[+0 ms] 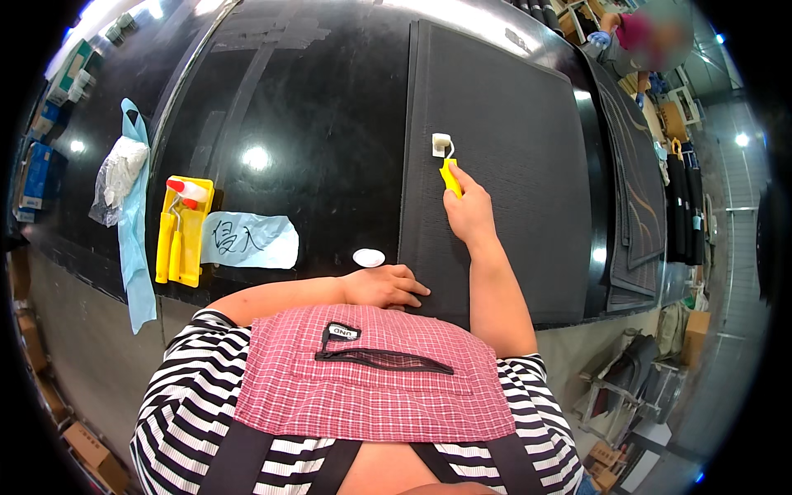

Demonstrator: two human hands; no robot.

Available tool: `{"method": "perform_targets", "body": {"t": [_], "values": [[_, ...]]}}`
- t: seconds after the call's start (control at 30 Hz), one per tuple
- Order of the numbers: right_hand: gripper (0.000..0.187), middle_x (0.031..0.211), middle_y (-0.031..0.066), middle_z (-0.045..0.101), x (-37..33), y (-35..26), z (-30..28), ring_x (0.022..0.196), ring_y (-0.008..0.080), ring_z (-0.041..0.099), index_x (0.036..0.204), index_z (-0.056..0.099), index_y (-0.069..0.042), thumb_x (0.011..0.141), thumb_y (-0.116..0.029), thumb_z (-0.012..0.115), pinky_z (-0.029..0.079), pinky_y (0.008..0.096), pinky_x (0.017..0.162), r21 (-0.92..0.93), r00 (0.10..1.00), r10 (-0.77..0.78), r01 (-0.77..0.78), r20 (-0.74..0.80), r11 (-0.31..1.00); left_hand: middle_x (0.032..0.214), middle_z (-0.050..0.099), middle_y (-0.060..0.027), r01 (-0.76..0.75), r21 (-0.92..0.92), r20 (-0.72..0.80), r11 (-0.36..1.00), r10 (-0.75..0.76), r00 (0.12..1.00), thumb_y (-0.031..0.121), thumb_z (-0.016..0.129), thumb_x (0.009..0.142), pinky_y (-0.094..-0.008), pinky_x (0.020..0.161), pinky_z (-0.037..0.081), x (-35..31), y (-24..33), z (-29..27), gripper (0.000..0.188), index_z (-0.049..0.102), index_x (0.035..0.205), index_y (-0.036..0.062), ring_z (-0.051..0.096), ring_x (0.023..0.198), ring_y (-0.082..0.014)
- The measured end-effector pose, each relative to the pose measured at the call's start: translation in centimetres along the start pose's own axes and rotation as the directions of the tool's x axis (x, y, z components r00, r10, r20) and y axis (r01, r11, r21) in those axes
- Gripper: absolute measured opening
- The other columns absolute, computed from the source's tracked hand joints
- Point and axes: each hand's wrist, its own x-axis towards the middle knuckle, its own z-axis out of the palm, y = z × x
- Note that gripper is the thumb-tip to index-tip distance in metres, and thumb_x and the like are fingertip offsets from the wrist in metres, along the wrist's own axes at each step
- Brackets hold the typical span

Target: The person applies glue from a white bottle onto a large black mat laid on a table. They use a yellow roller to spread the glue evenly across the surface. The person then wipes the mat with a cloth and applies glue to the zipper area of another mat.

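Good rolling: in my judgement, the drum of the roller (450,172) should lie flat on the sheet (520,181), with light, equal pressure and straight strokes; near the edge, slowly, so it does not slip off.
Right hand (471,209): the fingers are closed around the yellow handle.
Left hand (382,286): the fingers are loosely stretched at the near left corner of the sheet, grasping nothing that I can see.
Roller place: over the sheet, close to its left edge; whether the drum touches, I cannot tell.
Roller direction: the drum end is away from the person, the handle comes back to the right hand.
Long axis: almost straight away from the person, leaning a little to the left.
Desk (330,124): it also carries a yellow tray (205,227) and, near the left hand, a white disc (369,258).
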Motion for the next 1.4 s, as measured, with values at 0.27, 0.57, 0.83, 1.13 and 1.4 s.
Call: {"method": "perform_targets", "body": {"t": [0.27,0.57,0.83,1.13,1.4], "values": [[0.053,0.116,0.0250,0.069,3.7,1.0,0.0,0.109,0.0384,0.066,0.140,0.060,-0.010,0.088,-0.015,0.055,0.050,0.0408,0.096,-0.032,0.999,-0.026,0.027,0.038,0.999,0.141,0.061,-0.0134,-0.024,0.007,-0.012,1.000,0.024,1.000,0.022,0.066,0.096,-0.0419,0.103,0.049,0.0,-0.4,0.2,0.031,0.073,0.121,0.0053,0.054,0.124,-0.0302],[0.055,0.080,0.0012,0.058,0.9,-1.3,-2.9,0.053,0.0068,0.050,0.148,0.053,-0.011,0.093,-0.006,0.055,0.046,0.0235,0.052,0.287,0.993,0.105,-0.119,0.062,0.950,0.140,0.061,-0.0131,-0.041,-0.004,-0.015,0.999,0.041,0.999,0.023,0.066,0.095,-0.0417,0.103,0.048,-0.1,-0.7,0.5,0.031,0.073,0.120,0.0047,0.054,0.124,-0.0305],[0.052,0.105,0.0150,0.072,0.0,1.0,-0.4,0.082,0.0233,0.069,0.143,0.058,-0.011,0.091,-0.013,0.056,0.054,0.0329,0.077,0.179,1.000,0.019,-0.023,0.022,0.984,0.140,0.061,-0.0130,-0.016,0.003,-0.008,1.000,0.016,1.000,0.022,0.065,0.096,-0.0415,0.103,0.048,0.1,-0.2,0.3,0.030,0.073,0.120,0.0050,0.054,0.123,-0.0301],[0.052,0.111,0.0190,0.067,-0.6,3.7,1.6,0.096,0.0288,0.062,0.143,0.057,-0.010,0.091,-0.012,0.055,0.049,0.0365,0.086,0.069,1.000,-0.030,0.029,0.006,0.997,0.138,0.063,-0.0129,-0.041,-0.004,-0.042,0.999,0.041,0.998,0.021,0.067,0.095,-0.0413,0.102,0.049,0.1,-0.5,0.4,0.029,0.074,0.117,0.0051,0.056,0.120,-0.0294],[0.052,0.094,0.0105,0.067,-1.8,6.1,2.2,0.069,0.0150,0.058,0.146,0.055,-0.011,0.094,-0.010,0.055,0.050,0.0303,0.066,0.060,0.996,-0.086,0.087,-0.023,0.994,0.138,0.063,-0.0121,-0.045,0.008,-0.035,0.999,0.045,0.998,0.020,0.067,0.095,-0.0411,0.102,0.049,0.2,-0.3,0.3,0.027,0.074,0.118,0.0059,0.056,0.120,-0.0285]]}}
